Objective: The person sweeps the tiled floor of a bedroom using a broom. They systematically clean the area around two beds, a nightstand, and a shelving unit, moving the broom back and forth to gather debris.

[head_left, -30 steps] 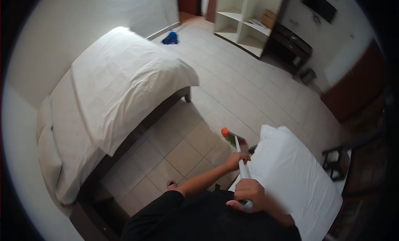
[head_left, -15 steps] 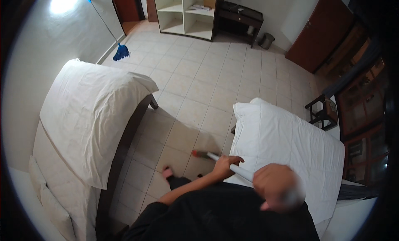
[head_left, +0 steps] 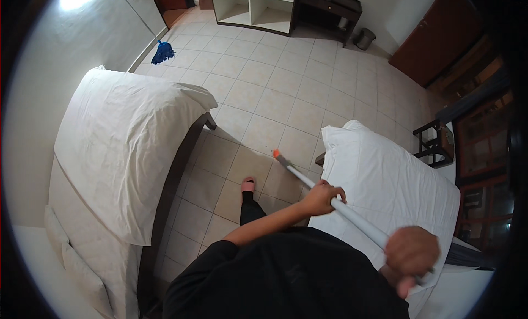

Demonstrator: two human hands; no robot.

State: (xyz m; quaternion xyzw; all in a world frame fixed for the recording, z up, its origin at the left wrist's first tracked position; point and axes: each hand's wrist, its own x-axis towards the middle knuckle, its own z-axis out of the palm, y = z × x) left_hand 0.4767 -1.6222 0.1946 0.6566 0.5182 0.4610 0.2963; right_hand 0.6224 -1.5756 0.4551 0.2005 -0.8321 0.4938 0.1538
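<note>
A broom (head_left: 363,224) with a long pale grey handle slants across my front, between the two beds. My left hand (head_left: 320,199) is wrapped round the middle of the handle. Near its upper end, my right hand (head_left: 411,249) is closed on it, somewhat blurred by motion. The narrow broom head (head_left: 279,157), with an orange end, is down at the tiled floor (head_left: 263,133) close to the right bed's far corner. Its bristles are too small to make out clearly. My foot in a pink slipper (head_left: 248,185) stands on the tiles left of the broom.
A bed with white covers (head_left: 126,154) stands left, its dark frame (head_left: 179,170) along the walkway. Another white bed (head_left: 390,181) is at my right. Beyond are a blue mop (head_left: 163,53), open shelves (head_left: 272,12), a dark desk (head_left: 330,11), a bin (head_left: 364,39) and a stool (head_left: 434,143).
The broom head has swung forward, away from me, along the floor. Both hands have shifted right with the handle, and my slippered foot shows farther forward. The view has tilted down slightly.
</note>
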